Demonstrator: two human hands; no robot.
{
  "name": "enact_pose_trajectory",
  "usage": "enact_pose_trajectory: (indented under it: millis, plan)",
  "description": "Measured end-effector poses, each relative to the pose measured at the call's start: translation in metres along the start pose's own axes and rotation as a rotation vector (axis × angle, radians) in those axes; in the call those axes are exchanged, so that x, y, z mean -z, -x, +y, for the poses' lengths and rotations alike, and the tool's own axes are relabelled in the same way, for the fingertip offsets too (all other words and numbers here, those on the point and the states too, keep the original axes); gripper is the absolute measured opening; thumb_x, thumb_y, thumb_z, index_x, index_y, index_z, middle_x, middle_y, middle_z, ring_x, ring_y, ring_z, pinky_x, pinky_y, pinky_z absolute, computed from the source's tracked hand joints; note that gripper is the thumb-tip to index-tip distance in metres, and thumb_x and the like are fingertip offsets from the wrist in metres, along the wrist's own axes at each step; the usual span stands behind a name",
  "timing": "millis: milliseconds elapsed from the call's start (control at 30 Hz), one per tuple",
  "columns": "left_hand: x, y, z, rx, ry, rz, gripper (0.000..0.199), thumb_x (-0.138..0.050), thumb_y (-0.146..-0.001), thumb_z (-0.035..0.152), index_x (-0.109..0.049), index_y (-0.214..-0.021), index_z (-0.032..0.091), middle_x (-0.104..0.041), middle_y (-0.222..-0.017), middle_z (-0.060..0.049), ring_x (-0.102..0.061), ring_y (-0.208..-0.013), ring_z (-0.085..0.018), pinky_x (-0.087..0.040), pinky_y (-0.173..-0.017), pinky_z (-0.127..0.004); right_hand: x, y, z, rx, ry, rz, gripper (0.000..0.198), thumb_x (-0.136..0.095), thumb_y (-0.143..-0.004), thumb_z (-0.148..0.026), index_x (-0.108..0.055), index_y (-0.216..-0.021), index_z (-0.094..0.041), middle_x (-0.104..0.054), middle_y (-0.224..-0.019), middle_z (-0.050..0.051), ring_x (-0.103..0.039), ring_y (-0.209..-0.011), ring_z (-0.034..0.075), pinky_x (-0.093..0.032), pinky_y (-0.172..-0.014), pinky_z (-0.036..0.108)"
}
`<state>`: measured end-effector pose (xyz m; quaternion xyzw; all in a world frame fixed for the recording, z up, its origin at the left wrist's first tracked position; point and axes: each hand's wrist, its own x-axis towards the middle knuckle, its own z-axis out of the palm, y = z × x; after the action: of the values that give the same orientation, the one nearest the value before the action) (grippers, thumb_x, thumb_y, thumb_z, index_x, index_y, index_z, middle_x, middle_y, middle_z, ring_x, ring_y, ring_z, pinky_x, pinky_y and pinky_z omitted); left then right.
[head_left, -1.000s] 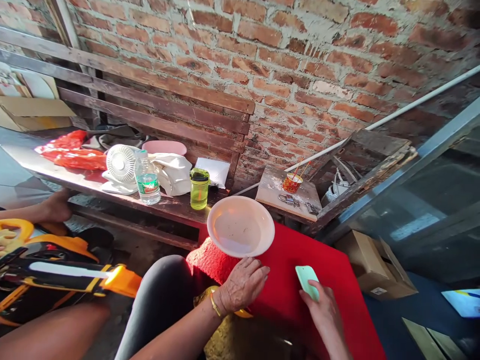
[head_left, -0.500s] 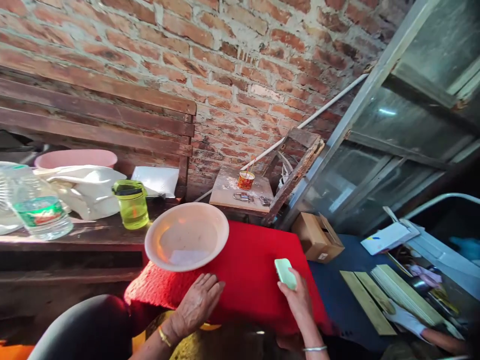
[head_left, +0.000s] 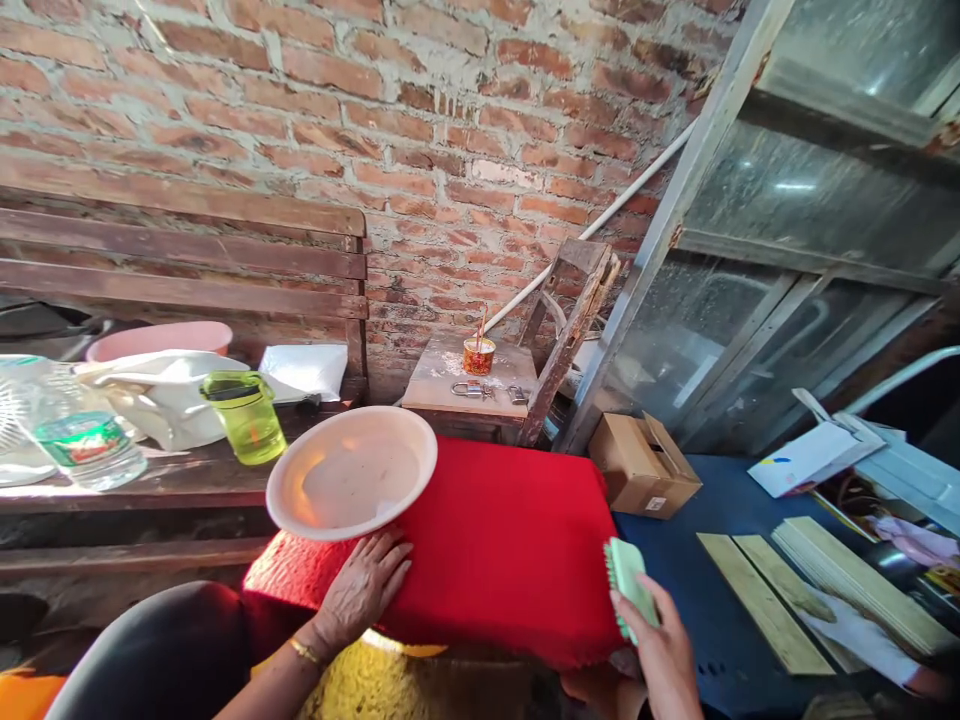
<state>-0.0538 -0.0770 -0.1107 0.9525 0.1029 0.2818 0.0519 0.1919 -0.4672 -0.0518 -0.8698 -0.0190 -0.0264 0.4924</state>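
Observation:
My right hand [head_left: 654, 625] grips a light green scrubbing brush [head_left: 631, 588] at the right edge of a red cloth [head_left: 510, 540]. The brush is tilted, with its bristles facing left. My left hand [head_left: 365, 578] lies flat on the cloth, fingers stretched out, just below the rim of a pale plastic basin [head_left: 281, 500]. Water appears to stand in the basin, which sits at the cloth's left end. Whether my left fingertips touch the basin I cannot tell.
On the wooden bench [head_left: 172, 490] at left stand a yellow-green bottle [head_left: 251, 425] and a clear water bottle [head_left: 94, 450]. A small stool [head_left: 427, 385] holds padlocks and an orange cup [head_left: 478, 357]. At right are a cardboard box [head_left: 637, 470], wooden slats [head_left: 765, 600] and another person's gloved hand [head_left: 862, 630].
My right hand has moved the brush right to the cloth's edge and turned it so its bristles show. My left hand stays flat, close to the basin. The view has shifted slightly.

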Motion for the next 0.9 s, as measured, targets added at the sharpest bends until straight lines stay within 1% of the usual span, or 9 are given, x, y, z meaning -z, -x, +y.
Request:
enact_pose_trajectory:
  millis: [133, 233, 300, 400, 533, 633, 733, 800, 900]
  plan:
    - [0.003, 0.0, 0.003, 0.014, -0.032, -0.042, 0.033, -0.044, -0.104, 0.03, -0.074, -0.115, 0.029, -0.073, -0.121, -0.005, -0.067, -0.116, -0.026, -0.055, -0.102, -0.044, -0.046, 0.034, -0.015, 0.087, -0.074, -0.294, 0.054, -0.069, -0.065, -0.058, -0.073, -0.105, -0.023, -0.072, -0.107, 0.009, -0.068, -0.103, 0.032, -0.053, -0.091, 0.041]
    - [0.004, 0.001, 0.001, 0.002, -0.044, -0.04, 0.034, -0.043, -0.104, 0.031, -0.074, -0.116, 0.028, -0.073, -0.121, -0.005, -0.067, -0.116, -0.025, -0.055, -0.102, -0.043, -0.061, 0.049, -0.024, 0.166, -0.024, -0.36, 0.044, -0.065, -0.067, -0.047, -0.074, -0.104, -0.025, -0.07, -0.105, 0.007, -0.067, -0.101, 0.029, -0.052, -0.09, 0.039]
    - [0.002, 0.003, -0.004, -0.031, -0.051, -0.006, 0.034, -0.042, -0.105, 0.033, -0.075, -0.115, 0.026, -0.074, -0.119, -0.006, -0.067, -0.115, -0.025, -0.055, -0.101, -0.042, -0.058, 0.051, -0.029, 0.143, -0.039, -0.353, 0.049, -0.067, -0.066, -0.046, -0.072, -0.11, -0.025, -0.07, -0.11, 0.006, -0.066, -0.105, 0.029, -0.052, -0.09, 0.039]
    - [-0.004, 0.006, -0.012, -0.106, -0.049, 0.061, 0.035, -0.043, -0.106, 0.037, -0.073, -0.117, 0.023, -0.074, -0.118, -0.008, -0.068, -0.113, -0.025, -0.053, -0.1, -0.04, -0.036, 0.039, -0.033, 0.056, -0.152, -0.225, 0.073, -0.073, -0.065, -0.052, -0.062, -0.131, -0.023, -0.068, -0.12, 0.008, -0.065, -0.109, 0.029, -0.053, -0.091, 0.036]
    - [-0.006, 0.006, -0.018, -0.176, -0.057, 0.086, 0.033, -0.044, -0.106, 0.036, -0.069, -0.122, 0.022, -0.073, -0.119, -0.007, -0.067, -0.113, -0.026, -0.05, -0.101, -0.04, 0.014, 0.014, -0.03, -0.104, -0.2, 0.138, 0.112, -0.08, -0.06, -0.066, -0.037, -0.154, -0.022, -0.067, -0.119, 0.008, -0.068, -0.091, 0.027, -0.055, -0.078, 0.036]
    - [0.0, 0.004, -0.013, -0.165, -0.067, 0.073, 0.032, -0.044, -0.106, 0.034, -0.07, -0.121, 0.022, -0.073, -0.118, -0.008, -0.067, -0.112, -0.026, -0.05, -0.1, -0.04, 0.04, 0.003, -0.02, -0.171, -0.194, 0.273, 0.122, -0.082, -0.057, -0.069, -0.031, -0.157, -0.022, -0.065, -0.121, 0.009, -0.067, -0.087, 0.025, -0.055, -0.073, 0.036]
    - [0.007, 0.001, -0.003, -0.109, -0.06, 0.04, 0.031, -0.044, -0.106, 0.032, -0.07, -0.121, 0.023, -0.072, -0.118, -0.008, -0.066, -0.113, -0.025, -0.05, -0.099, -0.04, 0.037, 0.004, -0.015, -0.15, -0.155, 0.19, 0.101, -0.077, -0.061, -0.072, -0.051, -0.144, -0.02, -0.067, -0.118, 0.009, -0.067, -0.092, 0.028, -0.056, -0.079, 0.039]
    - [0.009, -0.001, 0.003, -0.069, -0.064, 0.017, 0.031, -0.044, -0.106, 0.032, -0.07, -0.121, 0.023, -0.072, -0.118, -0.008, -0.066, -0.112, -0.024, -0.05, -0.099, -0.04, 0.021, 0.01, -0.016, -0.065, -0.089, 0.06, 0.079, -0.074, -0.062, -0.073, -0.068, -0.12, -0.02, -0.069, -0.114, 0.009, -0.066, -0.101, 0.031, -0.055, -0.087, 0.041]
    - [0.009, -0.004, 0.012, -0.026, -0.081, 0.019, 0.03, -0.044, -0.105, 0.029, -0.07, -0.12, 0.024, -0.071, -0.118, -0.008, -0.066, -0.112, -0.024, -0.049, -0.101, -0.04, -0.014, 0.019, -0.018, 0.058, -0.024, -0.163, 0.066, -0.072, -0.059, -0.074, -0.075, -0.099, -0.022, -0.071, -0.111, 0.01, -0.065, -0.107, 0.034, -0.054, -0.094, 0.042]
